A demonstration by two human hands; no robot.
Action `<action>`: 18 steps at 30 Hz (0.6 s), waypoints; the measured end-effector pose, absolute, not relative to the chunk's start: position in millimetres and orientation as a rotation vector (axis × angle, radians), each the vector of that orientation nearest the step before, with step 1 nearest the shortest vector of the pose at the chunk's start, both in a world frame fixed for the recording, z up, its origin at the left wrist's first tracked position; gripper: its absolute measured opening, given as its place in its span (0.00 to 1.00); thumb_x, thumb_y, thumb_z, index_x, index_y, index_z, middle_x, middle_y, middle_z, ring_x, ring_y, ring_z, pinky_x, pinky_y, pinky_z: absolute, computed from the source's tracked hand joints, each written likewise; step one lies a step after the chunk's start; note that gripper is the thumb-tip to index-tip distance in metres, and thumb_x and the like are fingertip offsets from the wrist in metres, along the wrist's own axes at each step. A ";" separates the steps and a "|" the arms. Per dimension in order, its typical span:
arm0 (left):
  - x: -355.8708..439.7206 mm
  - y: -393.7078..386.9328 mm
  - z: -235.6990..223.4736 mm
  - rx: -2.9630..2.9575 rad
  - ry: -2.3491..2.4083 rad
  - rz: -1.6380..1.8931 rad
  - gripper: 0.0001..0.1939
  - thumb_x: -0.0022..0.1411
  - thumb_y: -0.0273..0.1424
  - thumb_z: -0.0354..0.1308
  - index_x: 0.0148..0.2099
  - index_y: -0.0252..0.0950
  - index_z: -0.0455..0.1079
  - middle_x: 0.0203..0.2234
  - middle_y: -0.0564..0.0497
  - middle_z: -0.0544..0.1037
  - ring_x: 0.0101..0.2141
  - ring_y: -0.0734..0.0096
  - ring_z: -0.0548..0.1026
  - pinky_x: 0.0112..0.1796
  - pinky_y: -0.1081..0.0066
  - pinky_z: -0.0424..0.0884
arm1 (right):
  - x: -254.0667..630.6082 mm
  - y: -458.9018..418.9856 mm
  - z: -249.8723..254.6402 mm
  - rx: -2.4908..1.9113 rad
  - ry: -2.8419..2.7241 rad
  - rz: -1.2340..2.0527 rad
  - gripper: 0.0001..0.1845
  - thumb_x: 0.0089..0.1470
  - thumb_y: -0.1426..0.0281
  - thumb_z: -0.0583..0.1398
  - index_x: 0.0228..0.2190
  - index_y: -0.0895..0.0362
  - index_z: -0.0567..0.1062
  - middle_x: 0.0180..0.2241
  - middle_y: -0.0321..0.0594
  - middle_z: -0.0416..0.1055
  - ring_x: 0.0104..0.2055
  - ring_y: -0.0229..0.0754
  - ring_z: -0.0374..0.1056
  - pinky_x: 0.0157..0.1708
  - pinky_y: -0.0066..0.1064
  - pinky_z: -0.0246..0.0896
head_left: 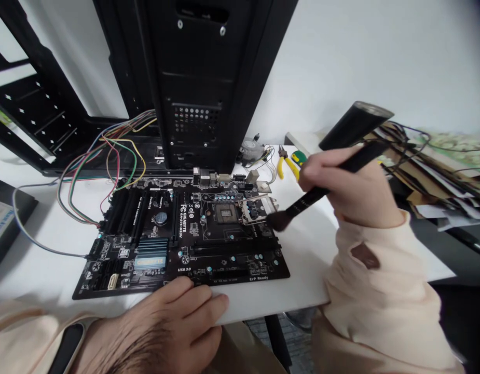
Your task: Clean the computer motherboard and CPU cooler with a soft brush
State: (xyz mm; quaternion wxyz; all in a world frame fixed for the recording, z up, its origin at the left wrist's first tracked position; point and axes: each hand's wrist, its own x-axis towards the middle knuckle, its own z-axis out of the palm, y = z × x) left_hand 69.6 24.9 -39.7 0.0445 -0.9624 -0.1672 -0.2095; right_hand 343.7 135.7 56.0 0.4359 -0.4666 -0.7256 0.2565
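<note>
White desk point(310, 259); right hand point(325, 182) angles brush point(305, 197) over motherboard point(185, 234)

The left hand point(177, 317) lies low at the near side of the view, palm down, its fingers point(208, 301) together and gently curved, reaching rightward and not closed on anything. Its bare, hairy forearm point(119, 350) runs in from the lower left, with the left cream sleeve point(22, 327) pushed back behind the wrist. The right hand point(341, 187) is raised higher and farther off, fingers curled shut around a black brush handle point(364, 162), its forearm covered by the right cream sleeve point(380, 296), gathered at the wrist.
</note>
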 end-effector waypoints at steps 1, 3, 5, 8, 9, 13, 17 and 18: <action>69.9 25.1 -40.6 -2.924 -0.510 -0.679 0.06 0.67 0.30 0.54 0.39 0.38 0.73 0.47 0.53 0.76 0.43 0.66 0.69 0.47 0.63 0.59 | 346.2 136.9 56.4 -1.068 -1.669 0.652 0.08 0.38 0.70 0.58 0.13 0.55 0.67 0.14 0.34 0.62 0.19 0.35 0.59 0.22 0.32 0.52; 70.8 25.1 -43.3 -2.892 -0.517 -0.733 0.05 0.66 0.30 0.55 0.38 0.39 0.72 0.46 0.53 0.76 0.42 0.66 0.68 0.47 0.64 0.58 | 351.6 139.3 58.3 -0.917 -1.433 0.675 0.02 0.32 0.71 0.56 0.18 0.54 0.68 0.17 0.35 0.69 0.19 0.39 0.64 0.22 0.34 0.55; 71.5 24.6 -47.1 -2.873 -0.531 -0.706 0.03 0.65 0.31 0.57 0.39 0.41 0.72 0.46 0.55 0.76 0.43 0.67 0.67 0.49 0.65 0.58 | 357.4 142.2 60.1 -0.933 -1.263 0.647 0.10 0.30 0.72 0.55 0.23 0.52 0.67 0.16 0.32 0.68 0.14 0.38 0.60 0.18 0.33 0.52; 70.7 23.8 -53.4 -2.826 -0.555 -0.719 0.03 0.62 0.33 0.62 0.39 0.43 0.72 0.47 0.57 0.75 0.44 0.68 0.66 0.51 0.66 0.57 | 366.3 151.1 56.8 -1.337 -1.212 0.476 0.15 0.36 0.70 0.59 0.32 0.52 0.67 0.14 0.28 0.62 0.11 0.36 0.52 0.15 0.31 0.47; 69.8 23.6 -54.7 -2.817 -0.549 -0.725 0.04 0.62 0.34 0.63 0.39 0.43 0.72 0.48 0.58 0.75 0.44 0.68 0.66 0.52 0.65 0.56 | 369.4 155.9 53.4 -1.536 -1.263 0.381 0.15 0.38 0.68 0.60 0.34 0.52 0.67 0.16 0.29 0.63 0.14 0.37 0.55 0.17 0.31 0.49; 66.4 23.4 -50.9 -2.830 -0.502 -0.634 0.05 0.64 0.34 0.61 0.42 0.44 0.72 0.48 0.58 0.75 0.45 0.66 0.65 0.54 0.64 0.53 | 383.1 180.1 30.4 -2.127 -1.721 0.044 0.16 0.47 0.65 0.60 0.38 0.58 0.72 0.31 0.47 0.74 0.32 0.48 0.69 0.32 0.36 0.61; 69.6 24.3 -39.7 -2.839 -0.524 -0.609 0.02 0.64 0.32 0.60 0.39 0.42 0.71 0.46 0.57 0.76 0.43 0.65 0.66 0.50 0.64 0.55 | 396.4 197.1 8.4 -2.261 -2.057 -0.007 0.19 0.53 0.67 0.57 0.46 0.59 0.74 0.39 0.52 0.76 0.40 0.51 0.72 0.38 0.35 0.62; 70.9 24.5 -38.1 -2.833 -0.520 -0.619 0.01 0.64 0.32 0.60 0.37 0.42 0.70 0.45 0.57 0.76 0.41 0.66 0.66 0.49 0.64 0.56 | 398.9 199.1 5.0 -2.266 -2.072 -0.017 0.21 0.53 0.68 0.57 0.48 0.59 0.73 0.40 0.51 0.77 0.41 0.51 0.72 0.39 0.35 0.62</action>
